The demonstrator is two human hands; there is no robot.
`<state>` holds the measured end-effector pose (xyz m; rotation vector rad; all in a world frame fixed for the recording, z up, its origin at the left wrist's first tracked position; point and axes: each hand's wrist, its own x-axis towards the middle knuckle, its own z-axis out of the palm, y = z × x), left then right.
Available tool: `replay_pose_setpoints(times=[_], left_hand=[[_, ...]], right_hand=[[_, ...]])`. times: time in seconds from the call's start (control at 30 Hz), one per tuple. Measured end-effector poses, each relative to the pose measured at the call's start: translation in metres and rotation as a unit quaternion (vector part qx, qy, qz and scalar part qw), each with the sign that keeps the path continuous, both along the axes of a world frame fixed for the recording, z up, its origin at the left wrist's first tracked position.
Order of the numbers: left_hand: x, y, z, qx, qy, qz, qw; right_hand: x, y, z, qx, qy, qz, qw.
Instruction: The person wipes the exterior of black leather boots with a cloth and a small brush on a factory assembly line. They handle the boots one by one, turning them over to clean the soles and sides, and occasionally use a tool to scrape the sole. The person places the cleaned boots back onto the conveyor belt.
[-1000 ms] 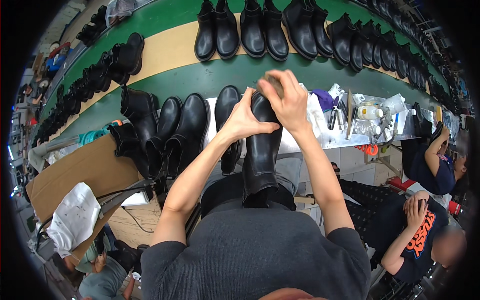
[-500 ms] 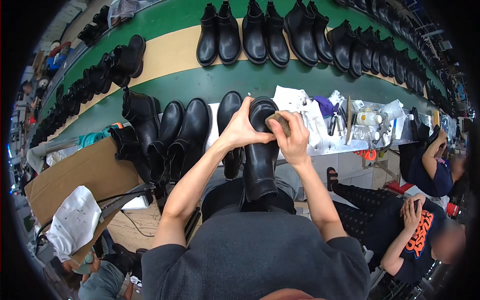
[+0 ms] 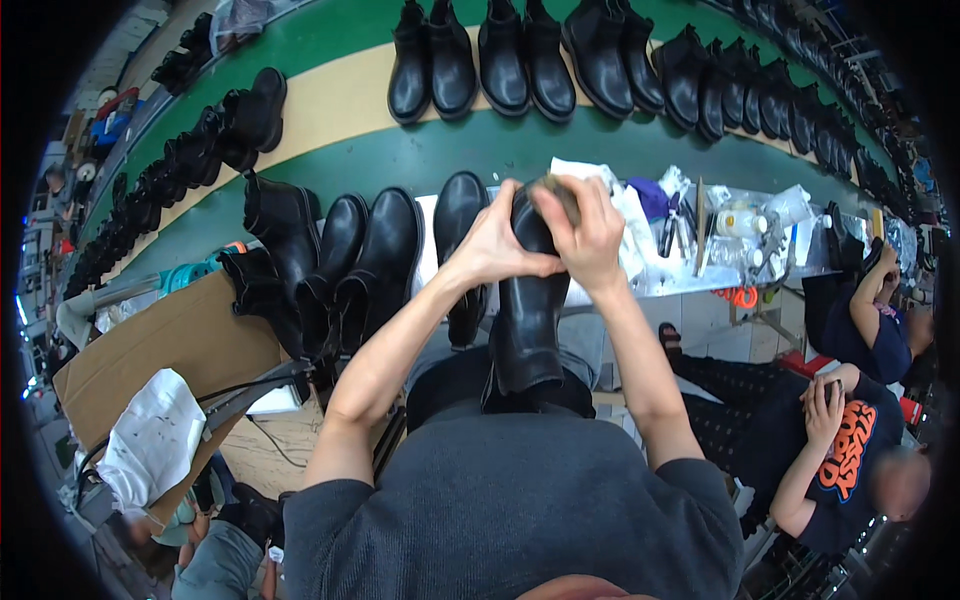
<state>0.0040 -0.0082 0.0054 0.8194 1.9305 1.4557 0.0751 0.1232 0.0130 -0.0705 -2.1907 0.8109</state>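
Note:
A black ankle boot (image 3: 527, 315) stands in my lap with its toe pointing away from me. My left hand (image 3: 490, 245) grips the left side of its toe. My right hand (image 3: 585, 230) presses a small greyish pad (image 3: 556, 187) against the top of the toe. Just left of the boot lies its black mate (image 3: 461, 240) on the workbench edge.
Several black boots (image 3: 340, 265) stand at my left beside a cardboard sheet (image 3: 165, 350). More boots (image 3: 520, 55) line the green and tan conveyor (image 3: 340, 100). White cloth, bottles and tools (image 3: 735, 225) clutter the bench on the right. Two seated people (image 3: 850, 430) are at my right.
My right hand has slid with the pad from the boot's right side up over the toe. My left hand stays on the boot.

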Motion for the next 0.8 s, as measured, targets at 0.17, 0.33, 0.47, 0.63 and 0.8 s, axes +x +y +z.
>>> replay_pose_setpoints(times=[0.17,0.33,0.47,0.63,0.8], left_hand=[[-0.006,0.000,-0.007,0.015,-0.026,0.010,0.999],[0.001,-0.003,-0.003,-0.016,0.003,-0.001,1.000],[-0.003,-0.005,-0.009,-0.013,-0.039,0.000,0.999],[-0.002,-0.010,-0.010,0.001,-0.033,0.018,0.999],[-0.001,-0.011,-0.007,0.012,-0.023,0.057,0.998]], right_hand=[[0.017,0.002,-0.013,0.019,0.009,0.008,1.000],[0.011,0.000,-0.006,0.029,0.010,0.026,0.999],[0.023,0.000,-0.016,0.029,-0.005,0.008,1.000],[0.012,-0.009,-0.007,0.019,0.005,0.017,1.000],[0.022,0.013,-0.010,-0.028,-0.040,-0.076,0.996]])
